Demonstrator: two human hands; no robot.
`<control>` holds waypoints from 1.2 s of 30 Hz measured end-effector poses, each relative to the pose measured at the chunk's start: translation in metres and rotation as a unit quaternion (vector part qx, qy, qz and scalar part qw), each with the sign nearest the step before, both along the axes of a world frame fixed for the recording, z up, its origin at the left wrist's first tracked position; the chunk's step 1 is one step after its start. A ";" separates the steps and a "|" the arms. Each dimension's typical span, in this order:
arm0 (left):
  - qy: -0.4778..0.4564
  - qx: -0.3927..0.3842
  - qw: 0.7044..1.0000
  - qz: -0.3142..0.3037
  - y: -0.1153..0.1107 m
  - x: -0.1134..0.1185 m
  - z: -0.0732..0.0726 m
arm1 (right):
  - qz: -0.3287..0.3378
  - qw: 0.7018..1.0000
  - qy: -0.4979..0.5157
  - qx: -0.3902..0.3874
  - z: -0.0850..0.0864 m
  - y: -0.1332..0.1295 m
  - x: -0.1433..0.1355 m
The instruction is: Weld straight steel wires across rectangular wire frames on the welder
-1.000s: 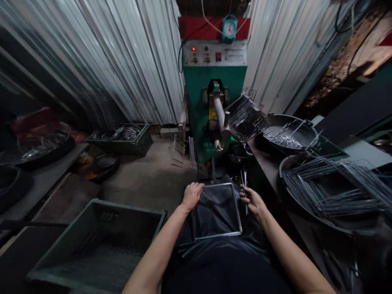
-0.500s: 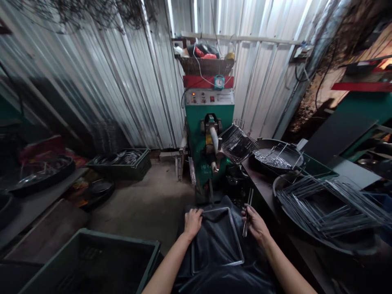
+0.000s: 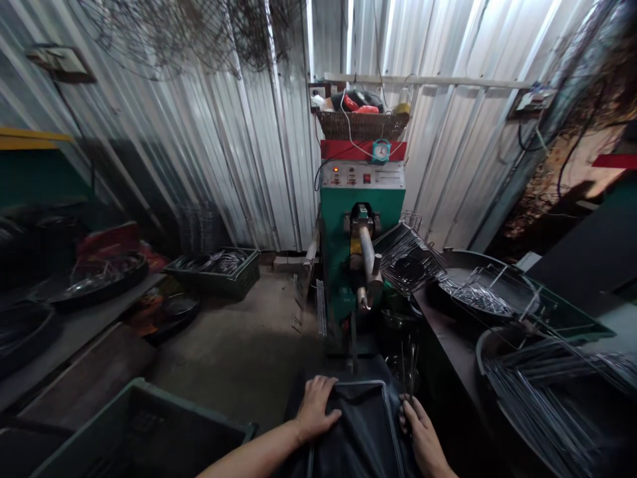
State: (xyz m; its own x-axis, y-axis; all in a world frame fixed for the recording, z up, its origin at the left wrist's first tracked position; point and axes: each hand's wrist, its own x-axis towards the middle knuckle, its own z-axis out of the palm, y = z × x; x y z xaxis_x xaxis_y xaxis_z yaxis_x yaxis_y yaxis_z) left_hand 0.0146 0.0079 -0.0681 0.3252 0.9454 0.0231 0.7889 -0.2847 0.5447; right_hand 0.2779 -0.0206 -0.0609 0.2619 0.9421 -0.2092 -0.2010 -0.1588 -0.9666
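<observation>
A rectangular metal wire frame (image 3: 389,405) lies across the dark cloth over my lap, its lower part cut off by the picture edge. My left hand (image 3: 318,406) curls over its upper left corner, the thumb lying out to the side. Just right of the frame, my right hand (image 3: 421,431) is closed around a few thin metal rods (image 3: 411,368), which point upward from the fingers. Ahead of both hands stands a green machine (image 3: 334,229) with a round metal arm (image 3: 367,255) reaching out toward me.
On the right, a bench (image 3: 450,335) bears a round pan (image 3: 497,265) with small metal pieces and a larger basin (image 3: 485,372) heaped with wire frames. A green crate (image 3: 199,431) stands at lower left. Another crate (image 3: 239,282) of metal parts sits near the corrugated wall (image 3: 239,153).
The view has swung left and up, so the surroundings sit further right and lower. My left thumb has spread out from the fingers. The right hand keeps the rods, now closer to the frame.
</observation>
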 end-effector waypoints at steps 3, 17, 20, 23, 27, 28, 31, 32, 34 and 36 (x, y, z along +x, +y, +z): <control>-0.038 0.016 0.999 0.031 0.002 0.003 -0.006 | 0.009 0.999 0.042 -0.033 0.000 0.006 0.003; -0.202 -0.001 0.932 0.302 0.007 -0.010 0.001 | -0.030 0.995 0.088 -0.046 0.025 0.017 0.014; -0.246 -0.032 0.912 0.326 0.005 -0.017 0.004 | -0.006 0.998 -0.058 -0.021 0.025 0.014 0.015; -0.226 -0.004 0.923 0.313 0.002 -0.021 0.008 | 0.019 0.983 -0.181 0.006 0.015 0.009 0.013; -0.160 0.070 0.945 0.278 -0.003 -0.021 0.012 | 0.015 0.965 -0.262 0.027 0.000 0.007 0.011; -0.152 0.076 0.946 0.277 -0.004 -0.020 0.012 | 0.026 0.959 -0.279 0.033 -0.001 0.008 0.011; -0.165 0.058 0.939 0.297 -0.007 -0.021 0.011 | 0.079 0.936 -0.340 0.056 0.000 0.011 0.015; -0.181 0.044 0.934 0.306 -0.008 -0.023 0.009 | 0.091 0.927 -0.357 0.067 0.002 0.011 0.016; -0.217 0.020 0.925 0.313 -0.009 -0.027 0.007 | 0.109 0.914 -0.381 0.089 0.007 0.010 0.016; -0.231 0.016 0.923 0.307 -0.011 -0.031 0.007 | 0.134 0.906 -0.388 0.102 0.014 0.008 0.015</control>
State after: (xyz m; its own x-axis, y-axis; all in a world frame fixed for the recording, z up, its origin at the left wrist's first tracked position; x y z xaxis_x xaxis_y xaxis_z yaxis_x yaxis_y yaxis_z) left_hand -0.0162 -0.0032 -0.0610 -0.3227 0.9448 0.0564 0.4924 0.1166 0.8625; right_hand 0.2926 -0.0128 -0.0472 0.0107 0.9919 0.1265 0.5719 0.0977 -0.8145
